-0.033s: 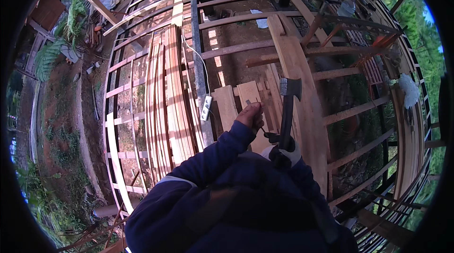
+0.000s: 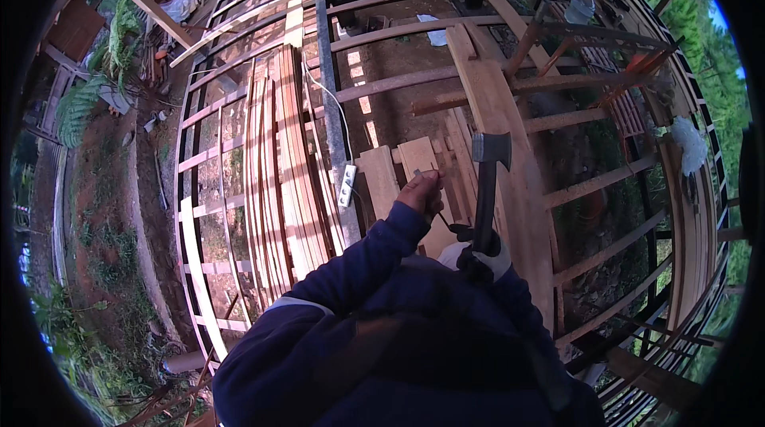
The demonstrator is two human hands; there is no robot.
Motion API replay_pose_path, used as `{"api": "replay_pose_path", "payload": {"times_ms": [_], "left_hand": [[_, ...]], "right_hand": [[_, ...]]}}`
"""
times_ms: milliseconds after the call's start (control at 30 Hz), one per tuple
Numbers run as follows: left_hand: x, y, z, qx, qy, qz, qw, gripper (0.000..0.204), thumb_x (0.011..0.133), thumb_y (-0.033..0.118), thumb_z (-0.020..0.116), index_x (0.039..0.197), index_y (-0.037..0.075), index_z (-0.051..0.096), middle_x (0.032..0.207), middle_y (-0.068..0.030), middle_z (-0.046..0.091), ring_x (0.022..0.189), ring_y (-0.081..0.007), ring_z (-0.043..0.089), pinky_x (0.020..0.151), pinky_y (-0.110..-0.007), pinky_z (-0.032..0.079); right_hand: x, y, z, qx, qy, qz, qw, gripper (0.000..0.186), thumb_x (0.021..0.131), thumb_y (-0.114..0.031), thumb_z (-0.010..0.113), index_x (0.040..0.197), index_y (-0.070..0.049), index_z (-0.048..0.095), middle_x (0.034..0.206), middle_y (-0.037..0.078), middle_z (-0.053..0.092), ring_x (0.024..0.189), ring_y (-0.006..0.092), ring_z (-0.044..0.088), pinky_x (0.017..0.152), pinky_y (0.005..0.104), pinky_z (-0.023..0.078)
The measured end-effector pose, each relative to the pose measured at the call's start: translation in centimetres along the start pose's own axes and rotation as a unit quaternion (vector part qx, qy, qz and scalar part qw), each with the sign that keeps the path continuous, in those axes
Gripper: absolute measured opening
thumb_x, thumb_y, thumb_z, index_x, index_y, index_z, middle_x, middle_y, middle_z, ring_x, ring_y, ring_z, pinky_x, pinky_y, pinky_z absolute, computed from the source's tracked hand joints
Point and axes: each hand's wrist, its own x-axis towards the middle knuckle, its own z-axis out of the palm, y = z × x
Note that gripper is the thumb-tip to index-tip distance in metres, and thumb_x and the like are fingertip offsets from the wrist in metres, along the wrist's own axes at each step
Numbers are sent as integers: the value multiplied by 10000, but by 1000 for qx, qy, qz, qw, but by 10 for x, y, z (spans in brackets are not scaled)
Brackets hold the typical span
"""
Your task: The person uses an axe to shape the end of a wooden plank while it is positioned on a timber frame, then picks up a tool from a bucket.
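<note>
My right hand, in a black and white glove, is closed around the dark handle of a hatchet. The hatchet stands with its head up, its blade turned to the right and its blunt end to the left. Just left of it, my bare left hand is closed with thumb and fingers pinched together. Thin nail-like pieces stick out by its fingers; their exact kind is too small to make out. Short boards lie below and beyond my hands, with a long wide plank beside the hatchet.
A stack of long narrow boards lies to the left. Beside it, a white power strip with a cable rests by a grey beam. Open gaps between the joists show soil below. A clear plastic bag hangs at right.
The view has shifted very slightly. Both hands keep the same hold, and the hatchet stays upright.
</note>
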Motion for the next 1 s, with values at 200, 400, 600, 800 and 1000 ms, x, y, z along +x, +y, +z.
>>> {"api": "replay_pose_path", "payload": {"times_ms": [200,400,600,800,1000], "left_hand": [[138,29,-13,279,78,48,956,205,877,141,566,1069,71,551,733,-16,596,446,-56,408,397,-210,311],[240,68,-36,258,52,-3,965,178,852,151,591,993,43,579,784,-42,611,457,-45,410,392,-213,322],[342,93,-25,486,49,159,858,178,811,133,614,950,24,590,793,-50,623,630,-98,553,528,-232,434],[481,137,-18,554,140,177,801,223,817,217,645,895,9,664,701,-51,631,648,-92,556,626,-252,455],[621,172,10,518,98,207,824,189,803,206,653,879,34,678,736,-58,654,668,-101,576,653,-265,461]], "right_hand": [[64,-2,-90,-310,163,40,936,514,612,-255,776,1007,-4,564,912,125,640,868,240,617,791,355,477],[94,-22,-121,-436,230,205,845,599,608,-337,749,1053,2,536,965,186,605,934,328,584,821,395,462],[111,19,-168,-484,224,326,780,688,626,-379,734,1154,-22,475,1071,197,574,1076,337,526,892,418,427],[131,15,-172,-488,185,395,756,752,663,-431,696,1258,-89,390,1117,216,557,1048,364,555,889,445,432],[131,83,-186,-482,207,534,663,683,729,-480,599,1281,-146,377,1110,226,582,1024,385,566,869,474,438]]}}
